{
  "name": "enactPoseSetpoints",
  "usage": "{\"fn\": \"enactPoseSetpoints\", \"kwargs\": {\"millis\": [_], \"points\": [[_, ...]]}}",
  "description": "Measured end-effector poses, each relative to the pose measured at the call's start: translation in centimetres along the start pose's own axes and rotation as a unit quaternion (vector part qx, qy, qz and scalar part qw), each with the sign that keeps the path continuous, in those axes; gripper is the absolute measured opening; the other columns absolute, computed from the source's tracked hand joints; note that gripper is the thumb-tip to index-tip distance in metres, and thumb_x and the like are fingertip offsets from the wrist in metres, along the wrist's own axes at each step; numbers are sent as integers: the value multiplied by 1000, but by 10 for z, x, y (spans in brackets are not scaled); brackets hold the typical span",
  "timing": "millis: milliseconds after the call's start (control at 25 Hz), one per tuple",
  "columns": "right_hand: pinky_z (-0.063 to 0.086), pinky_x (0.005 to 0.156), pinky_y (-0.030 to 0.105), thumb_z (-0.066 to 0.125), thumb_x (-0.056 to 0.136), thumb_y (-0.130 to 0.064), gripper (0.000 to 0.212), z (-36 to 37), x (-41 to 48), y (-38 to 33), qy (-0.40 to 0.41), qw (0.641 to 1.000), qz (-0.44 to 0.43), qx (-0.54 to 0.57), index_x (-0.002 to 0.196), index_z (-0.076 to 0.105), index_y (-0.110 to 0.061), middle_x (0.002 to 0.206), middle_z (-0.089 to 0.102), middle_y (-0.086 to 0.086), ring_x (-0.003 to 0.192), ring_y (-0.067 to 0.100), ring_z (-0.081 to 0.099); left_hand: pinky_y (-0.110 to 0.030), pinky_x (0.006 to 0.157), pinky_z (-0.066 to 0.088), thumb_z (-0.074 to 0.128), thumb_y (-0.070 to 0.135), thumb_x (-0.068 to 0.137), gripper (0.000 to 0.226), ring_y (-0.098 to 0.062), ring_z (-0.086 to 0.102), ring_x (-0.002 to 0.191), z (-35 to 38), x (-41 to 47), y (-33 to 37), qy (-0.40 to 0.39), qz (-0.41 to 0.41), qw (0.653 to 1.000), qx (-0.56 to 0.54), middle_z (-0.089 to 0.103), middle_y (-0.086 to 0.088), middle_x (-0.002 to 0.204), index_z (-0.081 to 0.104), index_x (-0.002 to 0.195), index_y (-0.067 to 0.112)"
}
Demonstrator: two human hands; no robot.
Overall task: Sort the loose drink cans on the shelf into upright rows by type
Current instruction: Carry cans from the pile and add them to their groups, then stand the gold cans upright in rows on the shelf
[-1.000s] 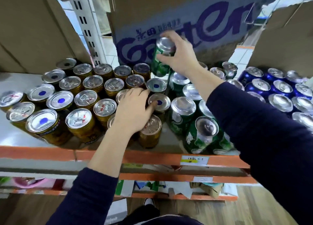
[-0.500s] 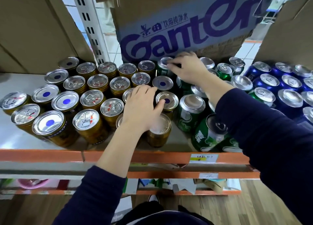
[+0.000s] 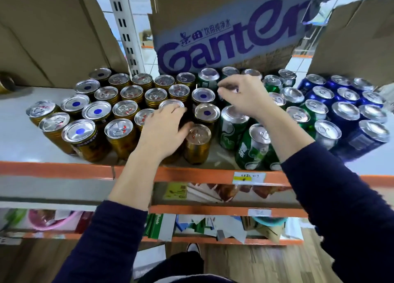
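Gold cans [image 3: 123, 131] stand upright in rows on the left of the white shelf [image 3: 17, 137]. Green cans [image 3: 232, 127] fill the middle and blue cans [image 3: 345, 112] the right. My left hand [image 3: 164, 129] rests on the tops of gold cans near the front, and its thumb touches the front gold can [image 3: 197, 135]. My right hand [image 3: 241, 95] hovers over the green cans with loosely curled fingers and holds nothing. One green can [image 3: 207, 78] stands upright at the back, just left of that hand.
A cardboard box printed "Ganten" [image 3: 223, 37] hangs low over the back row. More cardboard [image 3: 49, 33] stands at the back left beside a white slotted post [image 3: 125, 31]. An orange rail [image 3: 55, 169] with a price label [image 3: 248, 177] edges the shelf.
My right hand set the green can down upright in the back row, let go of it and drew back toward me. My left hand stayed on the gold cans.
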State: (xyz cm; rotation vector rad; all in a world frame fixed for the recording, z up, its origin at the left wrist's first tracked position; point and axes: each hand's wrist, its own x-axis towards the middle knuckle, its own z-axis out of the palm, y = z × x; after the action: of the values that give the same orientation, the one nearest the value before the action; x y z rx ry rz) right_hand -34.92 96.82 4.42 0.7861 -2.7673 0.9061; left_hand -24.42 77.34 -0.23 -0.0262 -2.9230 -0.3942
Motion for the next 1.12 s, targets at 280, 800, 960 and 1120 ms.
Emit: {"fn": "enactPoseSetpoints", "kwargs": {"millis": [280, 800, 960, 1120], "points": [[46, 83, 16, 61, 92, -21, 24, 30, -83, -62, 32, 994, -34, 98, 113, 69, -13, 99, 67, -5, 93, 7, 62, -45, 99, 41, 51, 32, 96, 40, -31, 48, 124, -20, -91, -9, 58, -43, 997, -19, 53, -9, 132, 54, 130, 12], [48, 87, 19, 61, 91, -20, 27, 156, -64, -237, -43, 971, -173, 159, 117, 67, -14, 106, 67, -4, 97, 8, 61, -42, 98, 40, 47, 39, 98, 44, -30, 50, 121, -71, -205, -178, 107, -226, 968, 33, 54, -6, 132, 51, 135, 15], [45, 81, 14, 62, 89, -20, 26, 232, -23, -307, -52, 965, -176, 185, 115, 68, -15, 98, 65, -7, 88, 5, 59, -41, 96, 37, 47, 38, 98, 45, -29, 48, 123, -90, -216, -277, 99, -255, 962, 25, 54, -5, 133, 50, 136, 15], [40, 83, 16, 63, 90, -18, 26, 314, 22, -365, -81, 972, -118, 187, 116, 67, -15, 99, 63, -7, 89, 3, 54, -41, 97, 38, 47, 38, 98, 46, -32, 48, 123, -116, -209, -377, 65, -247, 966, 32, 53, -8, 134, 49, 137, 14]]}}
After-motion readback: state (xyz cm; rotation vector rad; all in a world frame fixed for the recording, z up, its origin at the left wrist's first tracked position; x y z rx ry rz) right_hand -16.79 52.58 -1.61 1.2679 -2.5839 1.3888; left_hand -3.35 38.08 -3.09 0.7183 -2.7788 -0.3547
